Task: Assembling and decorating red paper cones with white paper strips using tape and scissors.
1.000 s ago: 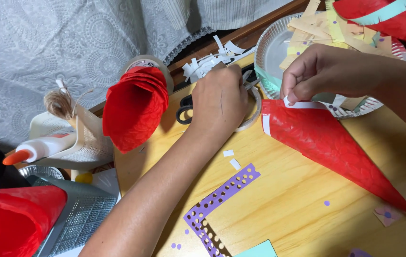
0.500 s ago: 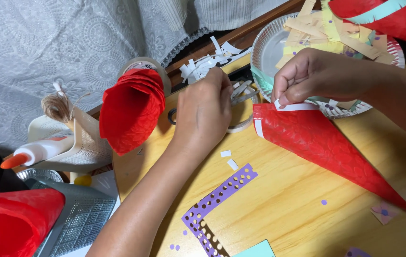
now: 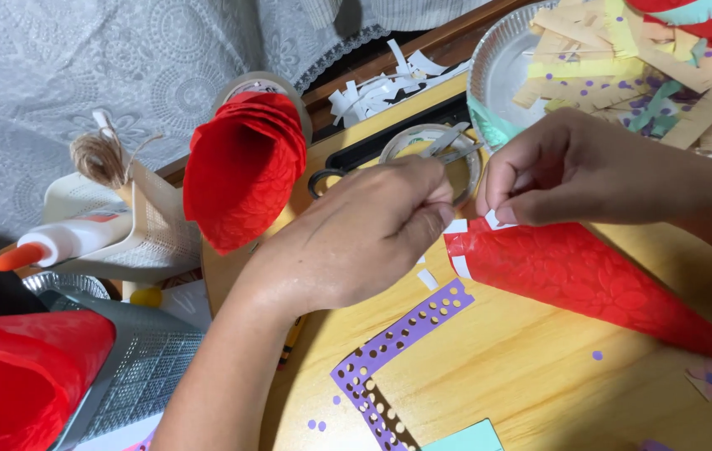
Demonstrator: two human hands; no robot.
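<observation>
Fingertips of the left hand are pinched narrowly on the end of a small white paper strip, and the same strip is gripped at its other end by the thumb and forefinger of the right hand, which are likewise closed tight. Just below both sets of fingers, the wide rim of a red paper cone is seen lying on the wooden table, its point stretching away to the right. Directly behind the fingers a tape roll and scissors are found. Left of them a stack of red cones is set, and a glue bottle further left. Below the left fingers a punched purple strip is laid. Beyond the right hand a foil plate of paper scraps is placed.
</observation>
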